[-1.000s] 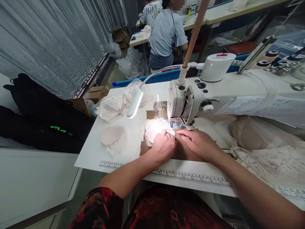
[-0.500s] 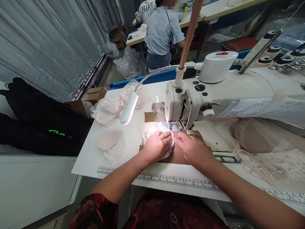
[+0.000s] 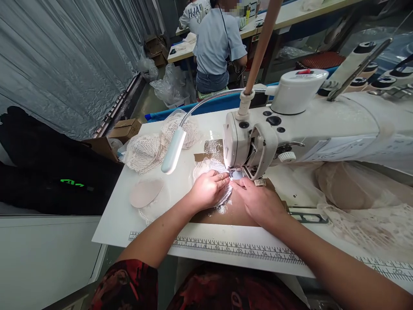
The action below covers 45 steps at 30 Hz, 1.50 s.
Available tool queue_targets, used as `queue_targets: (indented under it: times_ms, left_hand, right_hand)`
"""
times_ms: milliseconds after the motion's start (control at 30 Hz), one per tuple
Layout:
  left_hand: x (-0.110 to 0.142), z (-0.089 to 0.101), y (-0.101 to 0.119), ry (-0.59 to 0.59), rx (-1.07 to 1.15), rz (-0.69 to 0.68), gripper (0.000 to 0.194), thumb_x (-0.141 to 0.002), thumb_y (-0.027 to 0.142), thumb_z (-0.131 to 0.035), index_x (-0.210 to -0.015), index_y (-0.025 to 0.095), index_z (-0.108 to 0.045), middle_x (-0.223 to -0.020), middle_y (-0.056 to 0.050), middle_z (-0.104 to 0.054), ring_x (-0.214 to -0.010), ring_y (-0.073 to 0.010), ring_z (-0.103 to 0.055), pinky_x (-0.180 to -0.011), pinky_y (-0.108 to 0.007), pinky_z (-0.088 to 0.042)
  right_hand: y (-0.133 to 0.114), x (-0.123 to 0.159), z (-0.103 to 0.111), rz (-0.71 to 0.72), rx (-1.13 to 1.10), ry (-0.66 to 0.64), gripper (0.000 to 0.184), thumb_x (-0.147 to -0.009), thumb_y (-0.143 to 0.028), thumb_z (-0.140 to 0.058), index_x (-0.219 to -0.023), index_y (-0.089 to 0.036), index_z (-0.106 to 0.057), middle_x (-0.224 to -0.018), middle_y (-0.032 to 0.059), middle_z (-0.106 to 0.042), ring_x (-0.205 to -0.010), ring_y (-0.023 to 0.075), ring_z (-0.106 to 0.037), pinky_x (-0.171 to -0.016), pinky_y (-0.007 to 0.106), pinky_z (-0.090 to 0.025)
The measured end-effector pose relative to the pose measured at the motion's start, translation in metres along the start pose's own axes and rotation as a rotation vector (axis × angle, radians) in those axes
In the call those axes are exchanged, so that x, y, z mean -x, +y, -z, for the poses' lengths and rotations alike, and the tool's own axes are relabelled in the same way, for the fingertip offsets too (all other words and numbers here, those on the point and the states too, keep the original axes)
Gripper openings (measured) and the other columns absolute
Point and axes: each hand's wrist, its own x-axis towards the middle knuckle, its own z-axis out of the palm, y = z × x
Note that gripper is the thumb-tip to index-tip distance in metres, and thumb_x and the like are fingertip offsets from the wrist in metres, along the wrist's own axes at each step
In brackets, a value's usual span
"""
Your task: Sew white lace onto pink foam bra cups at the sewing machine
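A white lace cup lies under the presser foot of the sewing machine, lit by the lamp. My left hand rests over it, fingers together, pressing the lace beside the needle. From the other side, my right hand has its thumb and forefinger on the cup's right edge, close to the left fingertips. What lies under the fingertips is partly hidden. Brown board is taped to the bed beneath both hands.
Lace cups lie at the back left, with a beige cup in front. A lamp head hangs over the table. Beige lace fabric lies at right. A printed ruler follows the front edge. A person sits beyond.
The lace cup has turned and fed a little away from me under the needle, with both hands following it. The whole view has shifted slightly.
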Motion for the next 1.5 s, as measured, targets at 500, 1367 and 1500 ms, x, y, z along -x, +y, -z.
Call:
queue_targets:
  times_ms: [500,1367,1500]
  left_hand:
    - [0.000,-0.008,-0.004,0.041,0.002,0.141,0.036,-0.091,0.027,-0.045,-0.122,0.015,-0.060,-0.123,-0.013,-0.063,-0.102,-0.0231,-0.056,-0.087,-0.041,-0.047]
    - [0.044,0.030,0.037,0.075,0.340,0.255,0.026,-0.085,0.024,-0.055,-0.107,0.020,-0.066,-0.120,-0.009,-0.064,-0.115,-0.0212,-0.057,-0.099,-0.038,-0.048]
    - [0.041,0.025,0.036,0.003,0.208,0.195,0.028,-0.085,0.028,-0.056,-0.110,0.020,-0.065,-0.123,-0.009,-0.062,-0.119,-0.0240,-0.053,-0.102,-0.043,-0.044]
  right_hand:
    - [0.008,0.004,-0.006,0.045,-0.081,0.045,0.053,-0.073,0.000,-0.040,-0.115,-0.021,-0.063,-0.090,0.0051,-0.062,-0.059,0.0138,-0.045,-0.049,0.030,-0.024]
    - [0.015,0.016,-0.005,0.169,-0.391,0.232,0.028,-0.090,-0.020,-0.041,-0.092,-0.020,-0.069,-0.075,0.0044,-0.065,-0.070,0.0169,-0.058,-0.064,0.027,-0.042]
    - [0.015,0.017,-0.004,0.190,-0.371,0.251,0.026,-0.090,-0.018,-0.042,-0.090,-0.019,-0.069,-0.074,0.0041,-0.064,-0.070,0.0165,-0.057,-0.064,0.027,-0.040]
